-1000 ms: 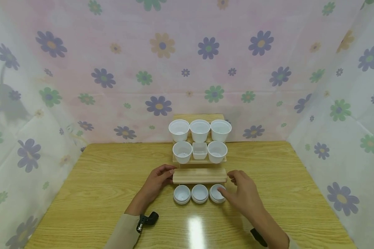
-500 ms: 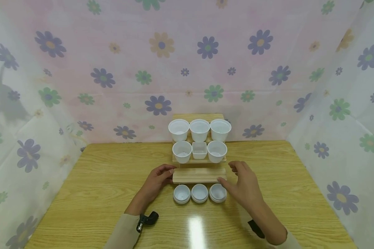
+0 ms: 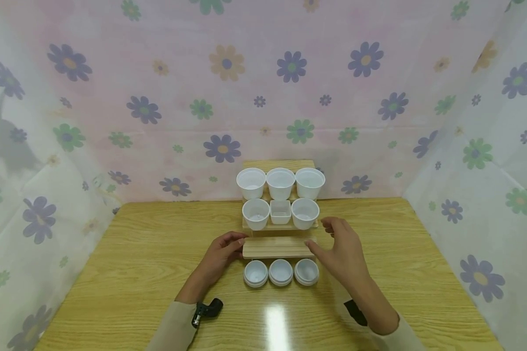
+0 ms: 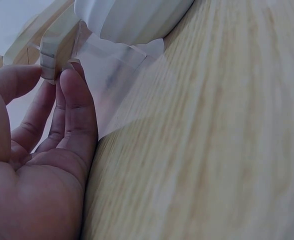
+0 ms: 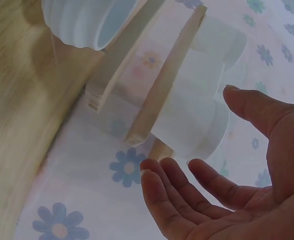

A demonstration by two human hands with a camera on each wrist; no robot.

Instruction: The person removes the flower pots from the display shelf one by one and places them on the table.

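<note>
Two hands at the lowest step of a tiered wooden rack of white cups

The left hand [image 3: 221,253] pinches the left end of the rack's bottom wooden step [image 3: 275,247], thumb and fingertips closed on its edge, while the right hand [image 3: 341,253] hovers at the step's right end with fingers spread and relaxed, holding nothing. In front of the step, three round white lids [image 3: 281,272] lie in a row on the table [image 3: 127,263], the rightmost just beside the right hand. On the middle step stand two round white cups [image 3: 256,213] with a small square white cup [image 3: 280,211] between them; three more round cups [image 3: 280,183] line the top step. A small black object [image 3: 207,309] lies near the left sleeve.
</note>
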